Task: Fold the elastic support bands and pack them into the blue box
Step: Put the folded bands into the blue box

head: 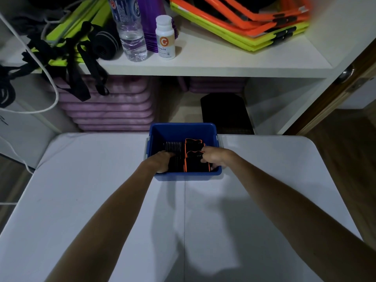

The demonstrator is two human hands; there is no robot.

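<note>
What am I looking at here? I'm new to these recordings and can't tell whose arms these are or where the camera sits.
There is no machine here. A person wears one wide-angle camera on the head, looking forward and down, so the two bare arms reaching into the picture are their own.

They stand at a white table. At its far edge sits a blue box, and both hands are inside it. The left hand rests on a black folded band on the left side of the box. The right hand grips a black band with orange trim on the right side. The bands are dark, so how many lie there is hard to count.

Behind the table is a shelf with a water bottle, a white pill bottle and orange and green flat items.
</note>
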